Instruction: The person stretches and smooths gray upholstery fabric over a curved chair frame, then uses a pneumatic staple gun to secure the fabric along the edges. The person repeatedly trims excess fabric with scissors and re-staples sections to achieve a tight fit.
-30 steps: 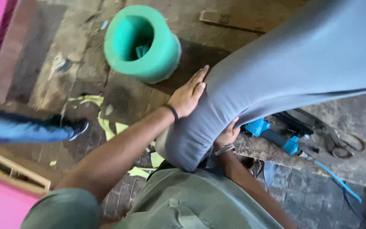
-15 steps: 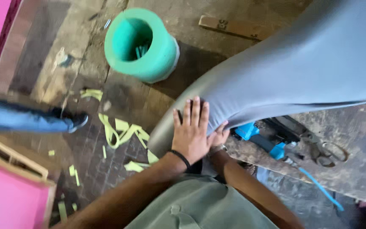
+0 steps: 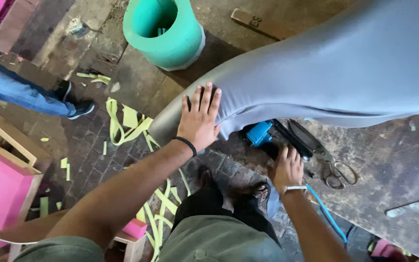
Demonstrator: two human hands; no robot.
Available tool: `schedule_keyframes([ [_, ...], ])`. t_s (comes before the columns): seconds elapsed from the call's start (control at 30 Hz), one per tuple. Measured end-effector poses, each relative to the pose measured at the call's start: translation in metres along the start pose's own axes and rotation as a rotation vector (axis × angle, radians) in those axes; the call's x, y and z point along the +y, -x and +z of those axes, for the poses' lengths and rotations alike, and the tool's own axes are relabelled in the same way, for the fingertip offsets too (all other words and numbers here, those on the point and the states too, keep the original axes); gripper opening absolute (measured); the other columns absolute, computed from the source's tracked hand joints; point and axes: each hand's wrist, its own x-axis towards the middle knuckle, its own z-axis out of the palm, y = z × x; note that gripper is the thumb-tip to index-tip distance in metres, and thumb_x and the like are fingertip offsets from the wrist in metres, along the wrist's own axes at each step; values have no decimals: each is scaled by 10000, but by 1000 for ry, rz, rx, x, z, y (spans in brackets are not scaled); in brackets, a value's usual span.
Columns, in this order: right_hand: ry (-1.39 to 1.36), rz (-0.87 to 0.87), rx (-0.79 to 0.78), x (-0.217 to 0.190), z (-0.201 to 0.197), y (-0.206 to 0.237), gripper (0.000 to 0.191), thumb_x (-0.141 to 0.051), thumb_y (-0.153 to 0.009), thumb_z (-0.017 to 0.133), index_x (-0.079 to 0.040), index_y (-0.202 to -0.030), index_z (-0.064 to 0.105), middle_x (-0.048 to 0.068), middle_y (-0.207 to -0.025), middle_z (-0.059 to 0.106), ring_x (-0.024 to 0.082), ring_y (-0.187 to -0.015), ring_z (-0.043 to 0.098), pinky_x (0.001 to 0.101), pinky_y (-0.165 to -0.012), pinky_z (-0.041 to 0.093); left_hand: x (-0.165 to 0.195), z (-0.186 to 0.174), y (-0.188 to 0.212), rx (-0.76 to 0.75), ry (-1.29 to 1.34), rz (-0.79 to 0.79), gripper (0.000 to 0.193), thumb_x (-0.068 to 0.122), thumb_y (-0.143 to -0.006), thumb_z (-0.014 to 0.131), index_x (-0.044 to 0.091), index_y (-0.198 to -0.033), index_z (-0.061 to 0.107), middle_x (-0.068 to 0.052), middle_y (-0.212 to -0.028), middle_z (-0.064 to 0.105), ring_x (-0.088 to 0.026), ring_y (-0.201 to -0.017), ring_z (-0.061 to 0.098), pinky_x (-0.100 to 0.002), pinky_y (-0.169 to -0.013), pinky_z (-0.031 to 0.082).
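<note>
My left hand point(image 3: 200, 119) lies flat, fingers spread, on the rounded end of a long piece covered in smooth grey fabric point(image 3: 345, 73). The piece runs from the centre to the upper right, over a worn worktable point(image 3: 394, 184). Just below the grey piece, my right hand point(image 3: 287, 169) rests its fingertips on the black body of a blue air stapler point(image 3: 259, 132) at the table's edge. I cannot see a firm grip on it. A blue hose point(image 3: 323, 213) trails from the tool past my right wrist.
Scissors point(image 3: 336, 171) lie on the table right of the stapler. A green foam roll point(image 3: 166, 34) stands behind, with a wooden block point(image 3: 258, 22) nearby. Another person's jeans leg point(image 3: 15, 90) is at left. Yellow-green foam strips point(image 3: 127, 121) litter the brick floor, and a pink-panelled wooden frame point(image 3: 1, 179) stands lower left.
My left hand has slid from the side of the grey piece's end to lie flat on top of it. My right hand has come out from under the piece onto the stapler.
</note>
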Motion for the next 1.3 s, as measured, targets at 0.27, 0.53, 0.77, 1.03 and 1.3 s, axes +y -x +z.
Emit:
schedule_keyframes([
  [0.27, -255, 443, -837, -6, -26, -30, 766, -356, -985, 616, 32, -1522, 231, 291, -1038, 726, 377, -849, 771, 465, -701, 658, 1, 2, 4, 66, 7, 9, 987, 439, -856, 731, 68, -1602, 201, -231, -1654, 190, -430, -1503, 254, -702, -1154, 247],
  [0.53, -51, -216, -355, -72, -76, 21, 853, -260, -826, 743, -140, -1559, 325, 190, -914, 738, 335, -773, 741, 425, -716, 621, 1, 34, 1, 143, -110, -5, 790, 301, -968, 580, 113, -1642, 213, -168, -1697, 196, -376, -1535, 254, -679, -1164, 261],
  [0.77, 42, -504, -103, -76, -76, -2, 910, -217, -665, 781, -130, -1492, 410, 165, -893, 730, 333, -761, 726, 452, -650, 604, 3, 44, 3, 179, -57, 3, 688, 209, -987, 485, 113, -1624, 241, -180, -1685, 214, -403, -1522, 276, -700, -1148, 267],
  [1.03, 192, -301, -329, -89, -59, 1, 549, -123, -894, 608, -57, -1410, 431, 183, -922, 719, 320, -798, 734, 450, -640, 605, 2, 36, 5, 98, 22, 5, 852, 213, -871, 585, 80, -1618, 196, -193, -1678, 180, -408, -1524, 242, -696, -1157, 241],
  [1.3, -1253, 429, -438, -62, -55, 21, 392, -250, -918, 696, -42, -1213, 544, 30, -783, 695, 164, -650, 685, 333, -625, 616, 3, 30, 4, 27, -51, 2, 925, 246, -874, 648, 70, -1627, 142, -208, -1682, 135, -408, -1533, 213, -675, -1170, 223],
])
